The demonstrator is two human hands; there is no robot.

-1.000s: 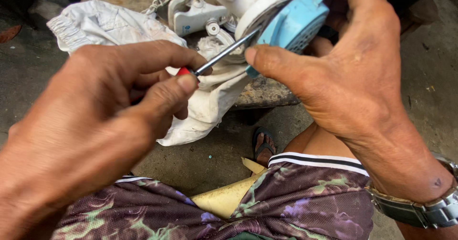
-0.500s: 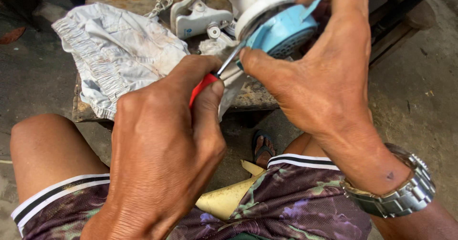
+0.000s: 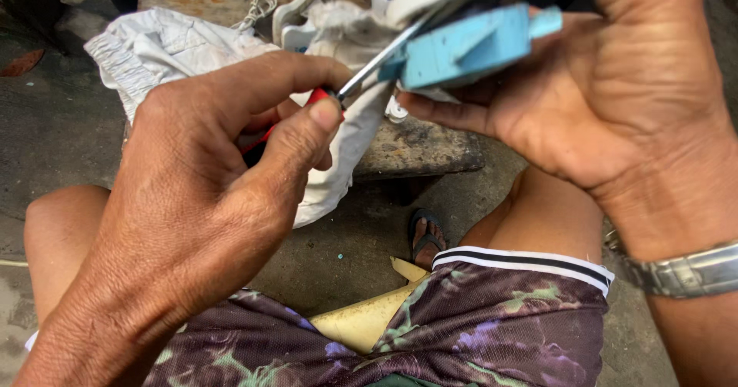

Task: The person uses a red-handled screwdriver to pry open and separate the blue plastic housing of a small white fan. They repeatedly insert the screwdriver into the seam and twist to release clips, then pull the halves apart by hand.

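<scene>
Left hand (image 3: 207, 202) pinches a red-handled screwdriver (image 3: 361, 68), its shaft angled up to the blue plastic part (image 3: 461, 45) cupped in the right hand (image 3: 607, 102), both hands closed on what they hold, white cloth (image 3: 184, 49) on the desk (image 3: 419, 145) just behind them.
</scene>
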